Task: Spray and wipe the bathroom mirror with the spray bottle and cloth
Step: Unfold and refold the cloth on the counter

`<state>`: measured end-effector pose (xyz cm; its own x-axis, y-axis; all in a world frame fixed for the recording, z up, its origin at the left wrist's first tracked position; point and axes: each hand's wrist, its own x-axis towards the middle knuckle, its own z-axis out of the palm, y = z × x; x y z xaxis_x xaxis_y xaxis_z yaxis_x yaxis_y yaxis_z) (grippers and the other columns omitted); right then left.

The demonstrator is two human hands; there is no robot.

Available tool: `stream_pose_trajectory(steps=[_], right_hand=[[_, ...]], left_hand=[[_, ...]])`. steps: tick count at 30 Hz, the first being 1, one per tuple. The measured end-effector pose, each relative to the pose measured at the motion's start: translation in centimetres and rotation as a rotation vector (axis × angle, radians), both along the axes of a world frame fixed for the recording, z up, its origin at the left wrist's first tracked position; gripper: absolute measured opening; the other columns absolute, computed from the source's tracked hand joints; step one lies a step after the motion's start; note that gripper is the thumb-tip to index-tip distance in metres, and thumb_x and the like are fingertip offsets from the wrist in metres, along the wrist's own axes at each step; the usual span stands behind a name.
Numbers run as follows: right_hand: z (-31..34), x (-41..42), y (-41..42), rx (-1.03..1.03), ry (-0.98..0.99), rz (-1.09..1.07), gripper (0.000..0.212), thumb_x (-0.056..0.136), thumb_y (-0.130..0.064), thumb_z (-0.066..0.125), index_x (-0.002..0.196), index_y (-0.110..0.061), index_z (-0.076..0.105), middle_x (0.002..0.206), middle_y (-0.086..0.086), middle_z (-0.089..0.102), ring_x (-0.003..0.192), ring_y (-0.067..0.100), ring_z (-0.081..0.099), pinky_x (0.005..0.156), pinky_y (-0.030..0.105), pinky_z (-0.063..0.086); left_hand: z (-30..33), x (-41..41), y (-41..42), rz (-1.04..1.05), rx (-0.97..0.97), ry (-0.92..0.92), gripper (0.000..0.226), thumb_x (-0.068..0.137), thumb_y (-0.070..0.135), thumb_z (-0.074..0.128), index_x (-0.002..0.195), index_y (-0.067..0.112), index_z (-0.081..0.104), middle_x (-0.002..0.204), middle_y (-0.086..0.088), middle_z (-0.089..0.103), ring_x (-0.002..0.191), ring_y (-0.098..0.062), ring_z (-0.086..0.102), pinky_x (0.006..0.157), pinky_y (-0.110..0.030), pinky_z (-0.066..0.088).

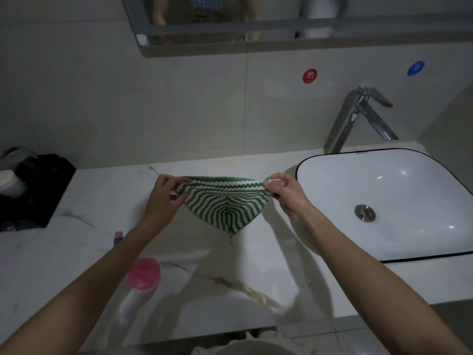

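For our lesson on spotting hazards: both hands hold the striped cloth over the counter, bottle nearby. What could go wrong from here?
1. The pink-capped clear spray bottle stands right beside the left forearm; a sweep might topple it.
2. The green-and-white zigzag cloth, pinched only at its corners by the left hand and right hand, could slip.

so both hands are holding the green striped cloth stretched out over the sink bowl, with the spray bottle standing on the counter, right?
Not quite. The head view shows the left hand and right hand pinching the green striped cloth above the counter, left of the sink bowl, not over it. The spray bottle does stand on the counter.
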<state>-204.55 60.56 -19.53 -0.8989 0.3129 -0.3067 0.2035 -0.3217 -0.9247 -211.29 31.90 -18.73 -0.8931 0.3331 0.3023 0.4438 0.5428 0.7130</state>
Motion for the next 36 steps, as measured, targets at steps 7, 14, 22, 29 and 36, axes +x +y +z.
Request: stream_pose_trajectory(steps=[7, 14, 22, 29, 36], right_hand=[[0.7, -1.8, 1.1, 0.167, 0.000, 0.087, 0.013, 0.085, 0.007, 0.061, 0.091, -0.004, 0.065, 0.078, 0.008, 0.060, 0.076, 0.014, 0.058, 0.078, 0.017, 0.052], [2.0, -3.9, 2.3, 0.319, -0.044, 0.053, 0.017, 0.089, -0.001, 0.060, 0.080, -0.016, 0.063, 0.076, 0.001, 0.060, 0.071, 0.008, 0.055, 0.070, 0.020, 0.042], [2.4, -3.5, 2.7, 0.281, 0.035, -0.025, 0.019, 0.091, -0.001, 0.057, 0.081, -0.016, 0.061, 0.076, 0.000, 0.058, 0.071, 0.007, 0.051, 0.066, 0.018, 0.040], [-3.5, 2.4, 2.3, 0.382, -0.048, 0.063, 0.015, 0.087, 0.008, 0.058, 0.085, -0.006, 0.063, 0.056, -0.015, 0.060, 0.057, -0.003, 0.052, 0.059, 0.007, 0.041], [-8.8, 6.7, 1.8, 0.499, -0.074, 0.204, 0.029, 0.084, 0.011, 0.061, 0.071, -0.015, 0.062, 0.054, -0.010, 0.050, 0.051, -0.005, 0.042, 0.054, 0.011, 0.034]], left_hand=[[0.3, -1.7, -0.8, 0.116, 0.204, -0.228, 0.031, 0.083, 0.004, 0.066, 0.106, 0.012, 0.047, 0.091, 0.002, 0.057, 0.080, -0.011, 0.059, 0.064, -0.012, 0.051], [0.4, -3.5, 0.3, 0.158, 0.184, -0.272, 0.014, 0.086, 0.005, 0.062, 0.100, 0.005, 0.062, 0.091, -0.009, 0.064, 0.084, -0.024, 0.063, 0.076, -0.031, 0.056], [0.4, -3.3, 1.7, 0.174, 0.313, -0.283, 0.014, 0.083, -0.001, 0.063, 0.096, 0.005, 0.062, 0.079, 0.003, 0.062, 0.065, 0.013, 0.059, 0.068, -0.006, 0.047], [-5.5, 2.4, -0.5, 0.164, 0.237, -0.445, 0.019, 0.080, -0.010, 0.063, 0.090, 0.006, 0.062, 0.059, 0.024, 0.066, 0.060, 0.012, 0.059, 0.064, -0.005, 0.046], [-9.5, 6.2, -2.7, 0.064, -0.016, -0.432, 0.034, 0.079, -0.001, 0.068, 0.077, 0.033, 0.064, 0.073, 0.035, 0.064, 0.071, 0.015, 0.059, 0.075, -0.017, 0.048]])
